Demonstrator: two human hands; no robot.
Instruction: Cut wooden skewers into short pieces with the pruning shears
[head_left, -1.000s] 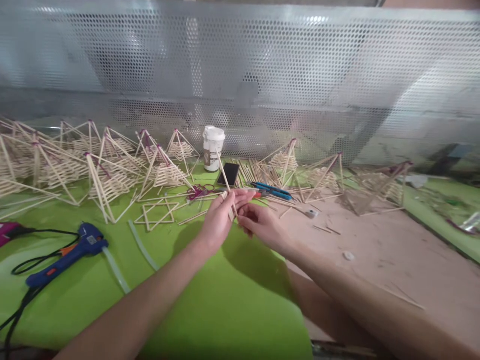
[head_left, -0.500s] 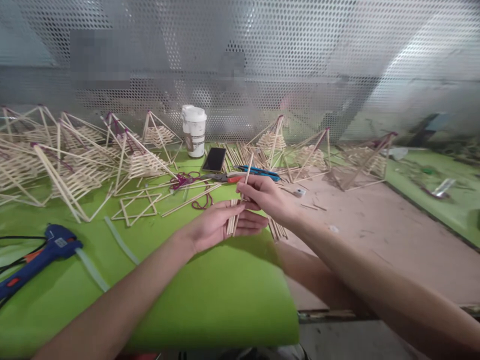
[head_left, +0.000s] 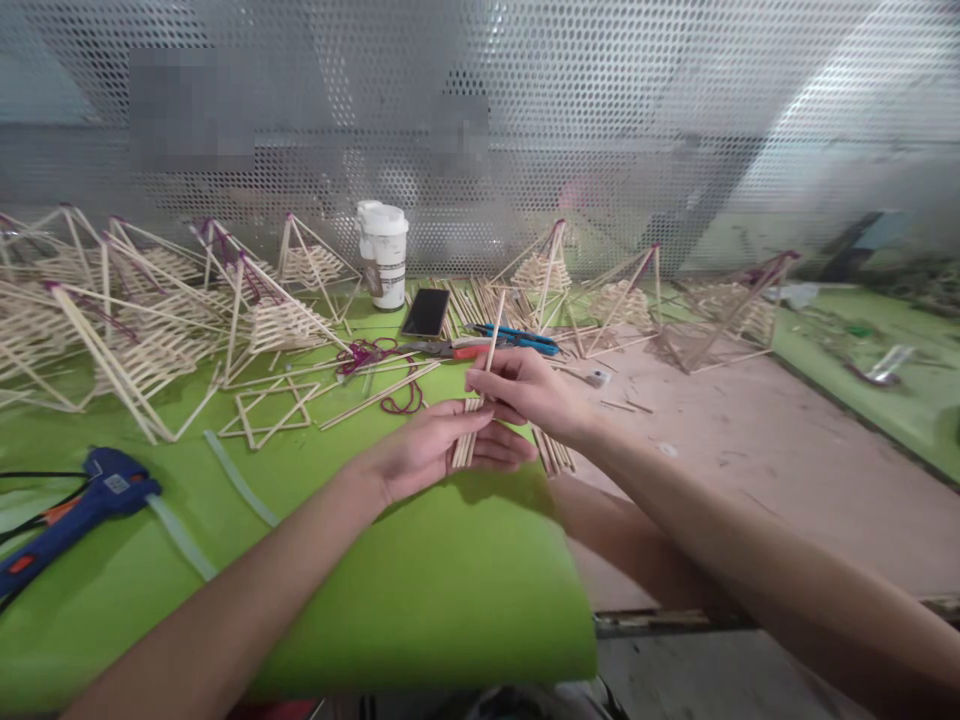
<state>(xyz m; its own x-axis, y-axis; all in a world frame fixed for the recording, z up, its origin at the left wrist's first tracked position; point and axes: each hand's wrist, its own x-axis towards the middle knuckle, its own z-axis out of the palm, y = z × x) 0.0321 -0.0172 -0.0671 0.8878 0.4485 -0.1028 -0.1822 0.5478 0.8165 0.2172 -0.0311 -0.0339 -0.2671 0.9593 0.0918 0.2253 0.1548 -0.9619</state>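
Note:
My left hand (head_left: 435, 450) lies palm up over the green mat (head_left: 390, 580), its fingers loosely curled under a small bundle of thin wooden sticks (head_left: 466, 438). My right hand (head_left: 517, 388) sits just above it, pinching one longer stick (head_left: 491, 340) that points up and away. A few loose sticks (head_left: 553, 452) lie on the table under my right wrist.
Several stick pyramids (head_left: 150, 320) stand at the left and along the back (head_left: 600, 295). A flat stick star (head_left: 271, 413), a white cup (head_left: 384, 255), a phone (head_left: 425, 312), scissors (head_left: 442, 349), blue cutters (head_left: 517, 337) and a blue glue gun (head_left: 67, 515) lie around. Perforated metal wall (head_left: 525, 120) behind.
My hands have come apart: the left turned palm up with the bundle of sticks, the right lifted one stick out above it. The view shifted a little to the right.

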